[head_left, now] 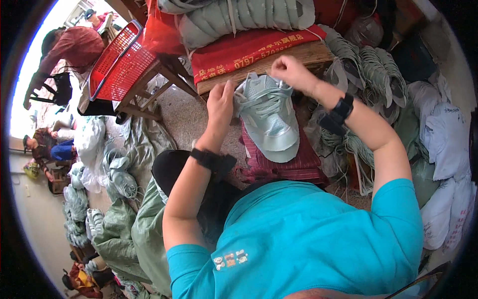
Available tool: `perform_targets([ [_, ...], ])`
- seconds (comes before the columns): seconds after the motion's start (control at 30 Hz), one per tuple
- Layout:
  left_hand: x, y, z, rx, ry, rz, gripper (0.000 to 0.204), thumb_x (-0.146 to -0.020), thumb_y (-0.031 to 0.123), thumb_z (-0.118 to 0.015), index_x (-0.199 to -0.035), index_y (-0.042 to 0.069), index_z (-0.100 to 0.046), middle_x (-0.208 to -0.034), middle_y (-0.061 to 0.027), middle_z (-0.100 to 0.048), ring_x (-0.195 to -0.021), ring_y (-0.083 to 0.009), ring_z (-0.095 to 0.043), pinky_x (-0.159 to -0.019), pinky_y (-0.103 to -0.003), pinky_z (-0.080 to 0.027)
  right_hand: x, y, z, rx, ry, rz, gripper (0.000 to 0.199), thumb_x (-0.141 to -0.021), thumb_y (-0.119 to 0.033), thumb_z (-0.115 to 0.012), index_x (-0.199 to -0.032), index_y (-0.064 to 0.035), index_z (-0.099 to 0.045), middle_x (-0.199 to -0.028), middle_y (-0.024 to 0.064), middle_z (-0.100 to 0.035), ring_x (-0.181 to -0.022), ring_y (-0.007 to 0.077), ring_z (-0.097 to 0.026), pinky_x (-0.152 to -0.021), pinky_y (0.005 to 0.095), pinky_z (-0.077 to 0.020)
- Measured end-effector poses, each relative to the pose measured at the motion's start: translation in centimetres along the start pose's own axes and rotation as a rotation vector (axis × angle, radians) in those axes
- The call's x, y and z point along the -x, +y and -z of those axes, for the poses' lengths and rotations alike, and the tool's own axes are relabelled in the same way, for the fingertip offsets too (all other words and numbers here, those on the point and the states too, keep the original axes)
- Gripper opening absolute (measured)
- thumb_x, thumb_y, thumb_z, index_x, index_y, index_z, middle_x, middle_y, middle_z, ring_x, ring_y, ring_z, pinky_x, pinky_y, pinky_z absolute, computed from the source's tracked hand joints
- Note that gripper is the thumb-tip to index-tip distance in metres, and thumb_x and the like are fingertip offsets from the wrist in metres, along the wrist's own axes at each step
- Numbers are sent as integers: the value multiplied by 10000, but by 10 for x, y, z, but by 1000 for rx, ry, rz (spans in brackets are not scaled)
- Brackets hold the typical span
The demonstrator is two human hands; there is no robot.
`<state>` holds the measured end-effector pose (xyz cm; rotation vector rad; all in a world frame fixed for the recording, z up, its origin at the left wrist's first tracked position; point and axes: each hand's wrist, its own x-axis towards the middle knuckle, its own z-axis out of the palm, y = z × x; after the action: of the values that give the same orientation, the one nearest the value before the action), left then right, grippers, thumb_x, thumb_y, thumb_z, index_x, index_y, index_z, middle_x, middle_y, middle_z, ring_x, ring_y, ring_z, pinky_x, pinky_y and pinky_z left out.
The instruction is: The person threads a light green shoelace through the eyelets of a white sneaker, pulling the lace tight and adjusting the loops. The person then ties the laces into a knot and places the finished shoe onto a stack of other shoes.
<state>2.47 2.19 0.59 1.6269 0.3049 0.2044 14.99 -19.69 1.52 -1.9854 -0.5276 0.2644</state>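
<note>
A pale grey-blue shoe upper (271,112), laced across its front, rests with its toe toward me on a folded maroon striped cloth (308,158). Beside its left edge, my left hand (220,107) has its fingers drawn together; what they hold, if anything, is hidden. My right hand (295,74) is raised just past the upper's far right corner, thumb and fingers closed in a pinch. Whatever lies between those fingertips is too small to make out. Both wrists wear black bands.
Beyond the upper stands a wooden bench (318,57) with a red printed cloth (214,62) and a bundle of stacked uppers (249,17). More uppers (381,70) and white sacks (440,139) fill the right. To the left are a red basket (124,65), green sacks (117,234) and several people.
</note>
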Motion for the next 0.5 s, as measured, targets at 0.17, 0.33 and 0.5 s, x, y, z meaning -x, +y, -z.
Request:
perform_targets([
  [0.17, 23, -19, -7, 130, -35, 74, 462, -1022, 431, -500, -1156, -2, -587, -1011, -1, -583, -905, -73, -495, -787, -267, -420, 36, 16, -22, -299, -1, -245, 427, -929, -391, -602, -1194, -57, -614, -1194, 150, -599, -1096, 236, -571, -996, 362, -431],
  [0.33, 36, 18, -10, 212, -167, 25, 490, -1037, 376, -471, -1281, -42, -542, -1208, -82, -594, -1094, -153, -536, -960, -296, -415, 55, -35, 13, -650, -284, -290, 452, -997, -395, -482, -1246, -41, -613, -1267, 126, -617, -1149, 198, -574, -1007, 348, -424],
  [0.5, 48, 63, -14, 377, -318, -181, 472, -1041, 257, -473, -1403, -45, -451, -1375, -119, -525, -1261, -186, -494, -1083, -321, -363, 60, -30, 52, -1419, -567, -285, 537, -1014, -462, -453, -1266, -7, -586, -1260, 167, -629, -1093, 230, -638, -990, 370, -484],
])
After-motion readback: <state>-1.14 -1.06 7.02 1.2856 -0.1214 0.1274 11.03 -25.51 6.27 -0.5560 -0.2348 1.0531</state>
